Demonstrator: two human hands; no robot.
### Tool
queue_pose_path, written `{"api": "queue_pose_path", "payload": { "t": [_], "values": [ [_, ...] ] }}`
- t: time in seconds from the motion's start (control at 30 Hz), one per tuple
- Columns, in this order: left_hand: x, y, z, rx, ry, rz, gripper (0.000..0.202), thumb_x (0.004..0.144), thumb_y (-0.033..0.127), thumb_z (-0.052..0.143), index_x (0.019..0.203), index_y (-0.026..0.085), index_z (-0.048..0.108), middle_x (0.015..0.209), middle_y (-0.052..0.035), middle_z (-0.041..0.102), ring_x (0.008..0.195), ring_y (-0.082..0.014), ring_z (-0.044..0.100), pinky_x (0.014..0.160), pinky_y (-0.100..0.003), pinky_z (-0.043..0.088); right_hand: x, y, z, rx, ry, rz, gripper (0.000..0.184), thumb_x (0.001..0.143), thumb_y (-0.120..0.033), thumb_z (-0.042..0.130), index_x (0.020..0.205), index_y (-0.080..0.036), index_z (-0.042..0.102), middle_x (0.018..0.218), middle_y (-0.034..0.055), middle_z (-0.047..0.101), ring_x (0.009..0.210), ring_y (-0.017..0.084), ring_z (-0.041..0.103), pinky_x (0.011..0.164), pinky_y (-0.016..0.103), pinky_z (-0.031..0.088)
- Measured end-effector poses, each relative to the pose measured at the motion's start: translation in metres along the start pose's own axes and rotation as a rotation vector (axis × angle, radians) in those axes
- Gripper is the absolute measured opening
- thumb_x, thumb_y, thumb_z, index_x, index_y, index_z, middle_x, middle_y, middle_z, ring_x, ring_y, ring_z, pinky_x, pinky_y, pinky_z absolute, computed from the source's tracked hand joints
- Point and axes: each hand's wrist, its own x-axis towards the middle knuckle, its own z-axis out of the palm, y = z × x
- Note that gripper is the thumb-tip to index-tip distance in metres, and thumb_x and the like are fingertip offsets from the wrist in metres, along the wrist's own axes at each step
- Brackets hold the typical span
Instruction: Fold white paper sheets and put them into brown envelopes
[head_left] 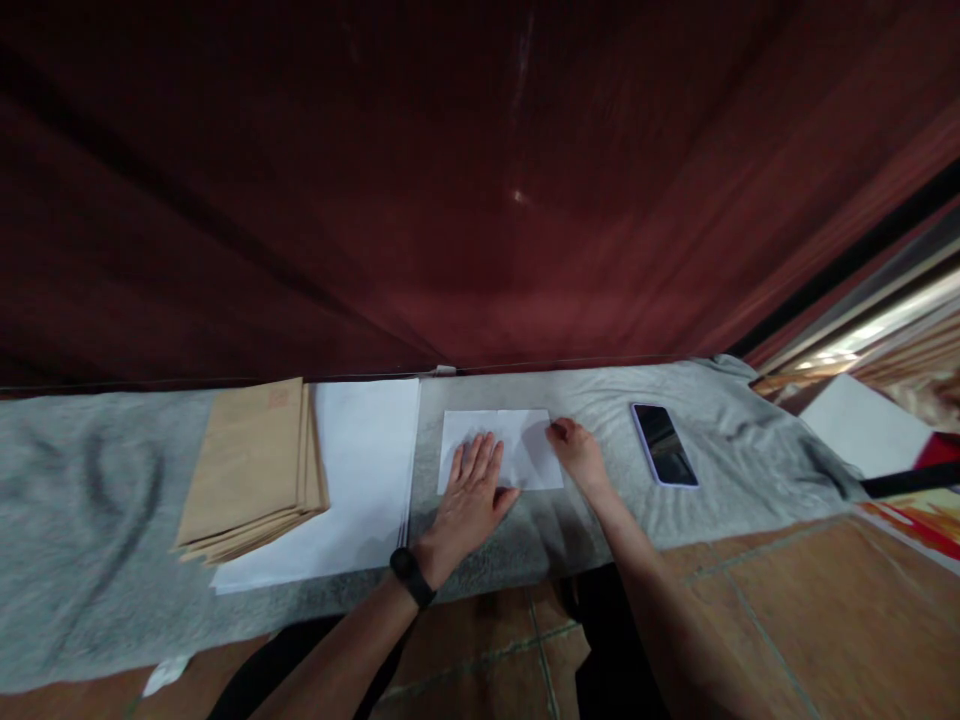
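As it lies flat on the grey cloth (90, 520) before me, the small white sheet (529, 440) makes the centre of my dial, twelve o'clock pointing away from me. My left hand (472, 490) rests palm down over its near edge at seven o'clock, fingers straight and slightly parted towards one, the thumb out to the side; it presses flat and grips nothing. At three o'clock my right hand (577, 450) has its fingers curled in at the sheet's edge, but I cannot tell whether they pinch the paper or merely touch it.

Round my left wrist, at about eight o'clock, is a black wristband (406, 568). Just beside the sheet at nine lies a stack of larger white paper (367, 470), and brown envelopes (251, 460) are piled partly on top of it, the uppermost bearing a faint reddish mark near its far right corner. Out at three, apart from my right hand, a phone (665, 445) in a pale purple case lies with its dark screen up. A dark red curtain (480, 200) hangs across twelve, and brown floor tiles (795, 610) show from four to six.
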Motion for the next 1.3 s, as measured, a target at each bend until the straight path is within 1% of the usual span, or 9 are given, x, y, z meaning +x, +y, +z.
{"api": "queue_pose_path", "payload": {
  "t": [0.17,0.27,0.47,0.57,0.67,0.8,0.97,1.17,1.3],
  "values": [
    [-0.007,0.003,0.005,-0.033,-0.022,0.048,0.068,0.096,0.046,0.053,0.151,0.01,0.036,0.161,-0.0196,0.033,0.152,-0.0323,0.025,0.122,-0.056,0.024,0.004,-0.001,-0.002,0.232,-0.071,0.092,0.013,0.077,-0.032,0.066,0.076,-0.02,0.069,0.068,0.0004,0.066,0.074,0.018,0.065,0.061,0.024,0.039],
    [-0.006,0.001,0.003,-0.056,-0.011,0.054,0.067,0.096,0.044,0.053,0.152,0.012,0.034,0.161,-0.0195,0.032,0.152,-0.0325,0.025,0.121,-0.057,0.024,0.001,-0.004,-0.003,0.371,-0.155,0.109,0.021,0.072,-0.036,0.068,0.06,-0.02,0.062,0.054,-0.0028,0.058,0.059,0.015,0.059,0.051,0.022,0.035],
    [0.001,0.006,-0.02,-0.112,0.067,0.04,0.069,0.095,0.028,0.054,0.157,0.019,0.024,0.166,-0.0136,0.024,0.154,-0.0301,0.016,0.123,-0.056,0.022,-0.006,-0.011,-0.015,0.744,-0.188,0.143,0.032,0.069,-0.046,0.073,0.085,-0.019,0.066,0.073,0.0018,0.071,0.057,0.013,0.062,0.045,0.021,0.042],
    [0.004,0.01,-0.033,-0.199,0.169,-0.03,0.067,0.096,0.025,0.052,0.157,0.019,0.024,0.166,-0.0133,0.022,0.155,-0.0291,0.015,0.123,-0.053,0.023,-0.008,-0.013,-0.023,1.09,-0.14,0.176,0.031,0.066,-0.035,0.08,0.09,-0.02,0.066,0.082,0.0021,0.074,0.067,0.015,0.069,0.054,0.022,0.055],
    [0.008,0.009,-0.034,-0.429,0.264,-0.173,0.057,0.098,0.03,0.049,0.152,0.019,0.035,0.16,-0.0149,0.036,0.15,-0.0282,0.03,0.121,-0.05,0.031,-0.012,-0.014,-0.024,1.331,-0.119,0.228,0.033,0.064,-0.018,0.082,0.092,-0.022,0.065,0.085,-0.0008,0.075,0.07,0.015,0.072,0.064,0.025,0.063],
    [0.014,0.002,-0.022,-1.05,0.177,-0.515,0.05,0.095,0.045,0.053,0.138,0.019,0.049,0.131,-0.0143,0.063,0.122,-0.0266,0.062,0.1,-0.044,0.052,-0.026,-0.019,-0.009,1.374,-0.194,0.322,0.03,0.063,-0.011,0.082,0.084,-0.021,0.064,0.075,-0.0023,0.073,0.063,0.015,0.071,0.061,0.026,0.064],
    [0.019,-0.003,-0.021,-1.711,0.054,-0.817,0.052,0.079,0.046,0.073,0.12,0.017,0.06,0.12,-0.0124,0.07,0.097,-0.0239,0.071,0.078,-0.034,0.059,-0.059,-0.028,0.021,1.402,-0.289,0.422,0.027,0.064,-0.014,0.083,0.082,-0.02,0.064,0.078,-0.0003,0.074,0.07,0.016,0.073,0.067,0.027,0.064],
    [0.016,-0.01,-0.025,-1.621,0.116,-0.831,0.045,0.065,0.025,0.075,0.109,0.016,0.067,0.101,-0.0063,0.076,0.085,-0.0216,0.07,0.07,-0.029,0.055,-0.073,-0.028,0.022,1.314,-0.417,0.409,0.02,0.074,-0.031,0.073,0.088,-0.021,0.063,0.085,0.0039,0.075,0.076,0.02,0.073,0.073,0.034,0.063],
    [0.009,-0.016,-0.029,-1.574,0.009,-0.753,0.048,0.062,0.019,0.071,0.11,0.015,0.068,0.101,-0.0062,0.077,0.093,-0.0245,0.071,0.083,-0.035,0.054,-0.05,-0.009,0.002,1.099,-0.23,0.325,0.024,0.083,-0.039,0.058,0.095,-0.02,0.064,0.097,0.0096,0.075,0.086,0.023,0.073,0.073,0.035,0.061]
  ]
}}
